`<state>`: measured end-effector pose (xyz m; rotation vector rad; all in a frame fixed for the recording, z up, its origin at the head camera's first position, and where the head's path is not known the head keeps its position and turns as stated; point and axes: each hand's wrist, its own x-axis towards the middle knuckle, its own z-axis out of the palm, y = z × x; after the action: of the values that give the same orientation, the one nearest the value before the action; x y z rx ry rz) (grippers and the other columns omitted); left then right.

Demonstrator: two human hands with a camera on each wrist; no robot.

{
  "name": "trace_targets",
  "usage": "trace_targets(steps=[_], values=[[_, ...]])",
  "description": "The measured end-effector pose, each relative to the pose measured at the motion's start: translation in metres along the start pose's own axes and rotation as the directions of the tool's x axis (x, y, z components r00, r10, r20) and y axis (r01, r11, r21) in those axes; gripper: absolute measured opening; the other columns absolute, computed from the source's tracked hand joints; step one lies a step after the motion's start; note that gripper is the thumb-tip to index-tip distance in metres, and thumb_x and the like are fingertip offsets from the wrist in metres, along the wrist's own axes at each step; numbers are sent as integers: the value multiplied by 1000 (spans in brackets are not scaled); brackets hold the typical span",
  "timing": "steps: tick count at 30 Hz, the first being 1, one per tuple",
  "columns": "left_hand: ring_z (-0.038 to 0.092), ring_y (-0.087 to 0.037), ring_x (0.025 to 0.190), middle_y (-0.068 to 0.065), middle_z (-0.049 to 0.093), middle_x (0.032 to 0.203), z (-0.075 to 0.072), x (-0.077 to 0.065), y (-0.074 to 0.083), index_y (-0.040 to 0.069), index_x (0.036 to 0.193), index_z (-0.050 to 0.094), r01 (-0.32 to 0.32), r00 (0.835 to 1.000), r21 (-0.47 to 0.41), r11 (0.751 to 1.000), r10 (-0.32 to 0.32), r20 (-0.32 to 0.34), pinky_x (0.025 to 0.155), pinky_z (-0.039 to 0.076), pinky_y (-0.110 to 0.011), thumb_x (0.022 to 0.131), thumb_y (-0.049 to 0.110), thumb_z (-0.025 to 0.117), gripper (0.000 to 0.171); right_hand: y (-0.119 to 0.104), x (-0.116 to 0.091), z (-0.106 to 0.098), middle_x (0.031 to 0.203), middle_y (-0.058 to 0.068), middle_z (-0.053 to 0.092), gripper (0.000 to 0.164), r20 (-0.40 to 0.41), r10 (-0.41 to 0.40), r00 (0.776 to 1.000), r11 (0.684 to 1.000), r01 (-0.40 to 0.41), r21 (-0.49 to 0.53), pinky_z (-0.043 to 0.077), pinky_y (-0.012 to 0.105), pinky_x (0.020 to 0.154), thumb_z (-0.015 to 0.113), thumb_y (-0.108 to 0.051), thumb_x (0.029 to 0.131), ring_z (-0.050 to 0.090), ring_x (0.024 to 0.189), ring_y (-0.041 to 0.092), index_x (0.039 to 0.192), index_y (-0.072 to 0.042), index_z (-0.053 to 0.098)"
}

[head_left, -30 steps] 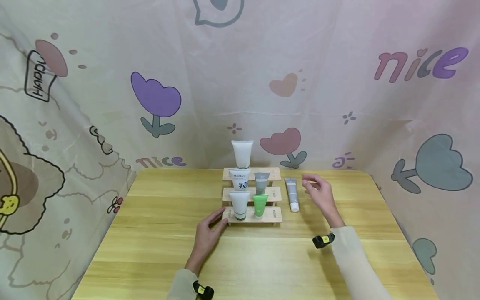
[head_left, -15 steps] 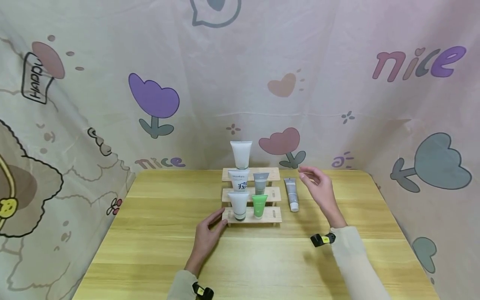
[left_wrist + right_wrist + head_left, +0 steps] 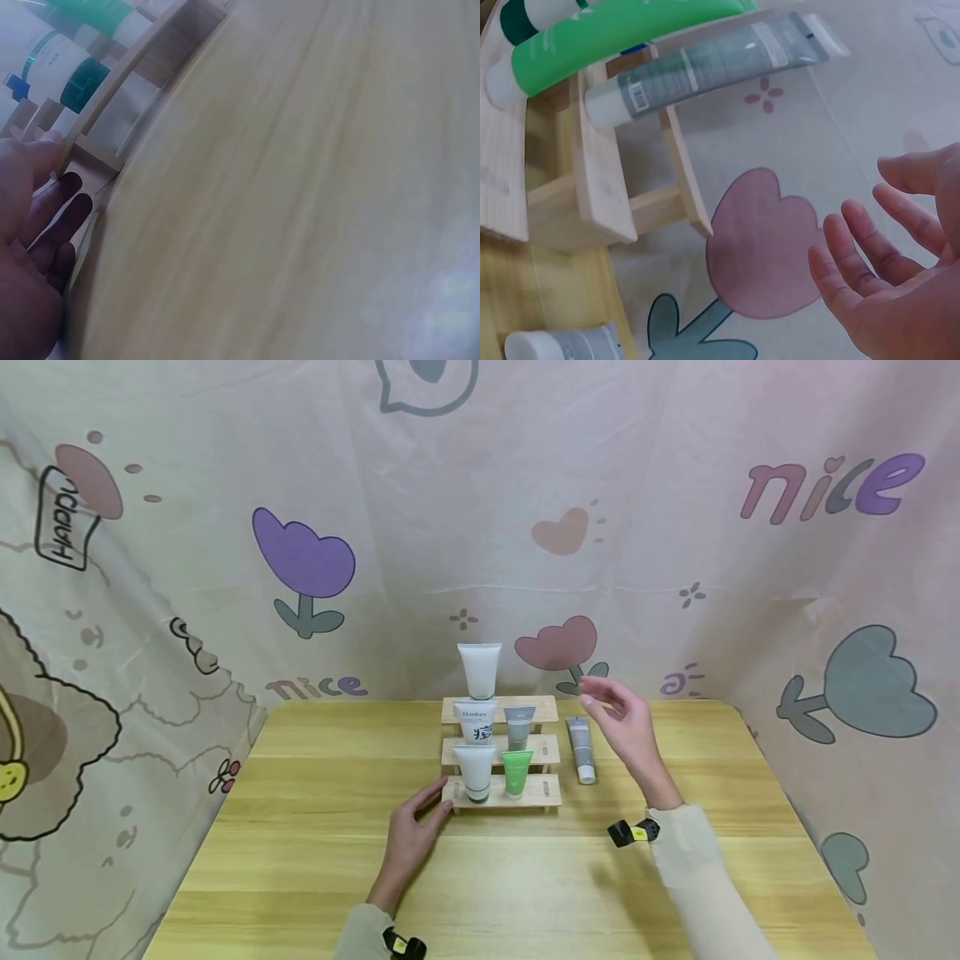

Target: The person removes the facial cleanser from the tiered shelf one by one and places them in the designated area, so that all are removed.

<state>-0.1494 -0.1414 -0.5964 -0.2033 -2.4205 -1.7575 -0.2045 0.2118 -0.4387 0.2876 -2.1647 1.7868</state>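
Note:
A three-step wooden display rack [image 3: 542, 789] stands at the table's back middle, holding several squeeze tubes cap-down. A white tube [image 3: 480, 670] is on the top step. The middle step bears a white printed tube [image 3: 476, 720] and a grey tube [image 3: 519, 725]; the bottom one, a white tube [image 3: 474, 770] and a green tube [image 3: 516, 772]. My left hand [image 3: 411, 837] grips the bottom step's left end with thumb and fingers. Raised with gently bent fingers and nothing in it, my right hand [image 3: 626, 727] is above and right of a grey tube [image 3: 581, 750] lying flat beside the rack.
The wooden table [image 3: 322, 877] meets a patterned cloth [image 3: 420, 527] just behind the rack. More cloth hangs along the left and right sides. Each wrist wears a black camera; the right one's camera [image 3: 633, 833] sits near the pale sleeve [image 3: 690, 852].
My right hand has risen and shifted left toward the rack, past the lying grey tube. The left hand stays at the rack's end, and the tubes have kept their places.

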Motion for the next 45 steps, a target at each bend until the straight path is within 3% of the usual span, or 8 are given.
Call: trace_targets(steps=[8, 12, 22, 31, 37, 45], values=[[64, -17, 123, 1, 68, 134, 1, 0, 0, 18, 133, 70, 2, 1000, 8, 1000, -2, 4, 109, 48, -38, 95, 28, 76, 40, -10, 3, 9, 125, 20, 67, 35, 17, -28, 999, 999, 28, 40, 54, 23, 97, 69, -10, 99, 64, 111, 18, 131, 2, 63], [64, -18, 123, 1, 68, 133, 0, 0, 0, 17, 133, 70, 8, 1000, 11, 1000, -8, 0, 109, 47, -39, 95, 27, 76, 39, -17, 6, 15, 127, 22, 65, 36, 29, -37, 999, 999, 36, 31, 55, 25, 97, 68, -5, 99, 64, 115, 28, 134, 2, 62], [64, -16, 123, 2, 68, 134, -1, -2, 0, 18, 133, 70, 13, 1000, 2, 1000, -13, -2, 109, 48, -37, 94, 24, 77, 40, -62, 7, 36, 125, 29, 64, 34, 79, -91, 993, 995, 87, 49, 55, 43, 101, 66, 2, 98, 61, 118, 45, 131, 8, 61], [65, -17, 122, 1, 68, 133, 0, 0, -1, 17, 133, 70, -3, 1000, 1, 1000, 3, -4, 108, 49, -37, 95, 24, 76, 39, -70, 18, 50, 125, 26, 64, 33, 109, -151, 982, 987, 143, 77, 54, 49, 101, 65, 5, 97, 63, 116, 34, 130, 9, 60], [64, -17, 122, 2, 68, 133, 0, 0, -1, 19, 133, 70, -2, 1000, 12, 1000, 2, -7, 109, 48, -39, 95, 25, 77, 39, -78, 26, 63, 125, 25, 65, 35, 138, -170, 976, 984, 160, 80, 50, 58, 104, 67, 5, 97, 61, 118, 41, 130, 9, 60], [64, -18, 123, 2, 67, 134, 0, -1, -2, 20, 133, 70, -14, 1000, 7, 1000, 14, 3, 108, 48, -40, 95, 28, 76, 39, -79, 37, 77, 122, 31, 64, 36, 170, -185, 968, 982, 176, 72, 51, 60, 101, 67, 7, 95, 59, 116, 52, 130, 10, 59]])
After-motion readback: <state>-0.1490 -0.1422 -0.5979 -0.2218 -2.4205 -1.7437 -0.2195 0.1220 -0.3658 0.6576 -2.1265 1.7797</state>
